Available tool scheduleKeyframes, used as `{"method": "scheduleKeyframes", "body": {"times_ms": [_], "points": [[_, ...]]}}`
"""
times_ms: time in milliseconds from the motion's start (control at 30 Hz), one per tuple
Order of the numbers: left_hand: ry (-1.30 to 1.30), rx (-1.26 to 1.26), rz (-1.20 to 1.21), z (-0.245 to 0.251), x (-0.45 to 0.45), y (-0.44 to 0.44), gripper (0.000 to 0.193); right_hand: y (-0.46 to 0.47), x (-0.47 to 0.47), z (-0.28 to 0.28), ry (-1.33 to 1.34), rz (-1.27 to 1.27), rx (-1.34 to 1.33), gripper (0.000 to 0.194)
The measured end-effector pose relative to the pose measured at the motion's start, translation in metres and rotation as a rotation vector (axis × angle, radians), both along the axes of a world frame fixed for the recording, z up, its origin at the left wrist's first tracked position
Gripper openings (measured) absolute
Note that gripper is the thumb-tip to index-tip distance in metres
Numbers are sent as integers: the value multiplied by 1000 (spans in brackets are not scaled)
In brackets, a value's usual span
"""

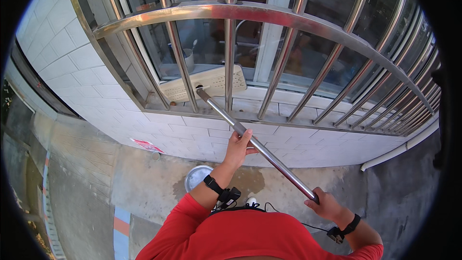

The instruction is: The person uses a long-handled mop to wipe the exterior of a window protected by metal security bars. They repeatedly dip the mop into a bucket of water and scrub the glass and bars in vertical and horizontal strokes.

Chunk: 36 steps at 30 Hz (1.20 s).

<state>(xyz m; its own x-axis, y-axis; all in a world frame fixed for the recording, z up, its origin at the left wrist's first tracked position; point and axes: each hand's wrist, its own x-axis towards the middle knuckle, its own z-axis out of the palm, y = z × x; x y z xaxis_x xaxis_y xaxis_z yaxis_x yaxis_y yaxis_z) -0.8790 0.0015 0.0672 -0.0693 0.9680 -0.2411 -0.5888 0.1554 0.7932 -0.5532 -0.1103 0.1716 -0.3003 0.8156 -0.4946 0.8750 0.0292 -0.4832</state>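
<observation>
A metal mop pole (pixel 278 162) slants from lower right to upper left across my view. My right hand (pixel 323 204) is wrapped around its dark lower end. Farther up, my left hand (pixel 241 148) grips the pole just below a grey collar, thumb along the top. The upper end passes between two bars of the stainless steel window grille (pixel 230 54) and joins a cream flat mop head (pixel 223 79). That head lies tilted behind the bars, above the tiled sill (pixel 252 105) and close to the window glass (pixel 202 43). Its underside is hidden.
The grille bulges out from a white tiled wall (pixel 173 130). Below, a metal basin (pixel 197 177) stands on wet concrete, partly behind my left forearm. A white drainpipe (pixel 388 155) runs low along the right. Behind the glass is a white cup (pixel 188 59).
</observation>
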Motion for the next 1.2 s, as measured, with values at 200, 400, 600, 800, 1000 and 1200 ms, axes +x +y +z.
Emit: {"method": "scheduleKeyframes", "body": {"times_ms": [200, 400, 600, 800, 1000, 1200], "points": [[-78, 54, 65, -4, 16, -3, 40, -11, -4, 36, 189, -183, -459, 47], [78, 55, 220, -20, -20, 17, 41, 35, -26, -14, 337, -212, -680, 43], [-378, -19, 96, -37, 9, 24, 24, 80, -5, -72, 298, -92, -558, 40], [-364, 48, 57, -50, 28, 29, 20, 89, 38, -87, 91, 173, -103, 54], [-130, 39, 174, -27, 34, 29, 25, 44, 105, -66, -264, 21, -117, 50], [163, 157, 298, 11, 8, 37, 20, 48, 78, -101, 64, -61, -261, 44]]}}
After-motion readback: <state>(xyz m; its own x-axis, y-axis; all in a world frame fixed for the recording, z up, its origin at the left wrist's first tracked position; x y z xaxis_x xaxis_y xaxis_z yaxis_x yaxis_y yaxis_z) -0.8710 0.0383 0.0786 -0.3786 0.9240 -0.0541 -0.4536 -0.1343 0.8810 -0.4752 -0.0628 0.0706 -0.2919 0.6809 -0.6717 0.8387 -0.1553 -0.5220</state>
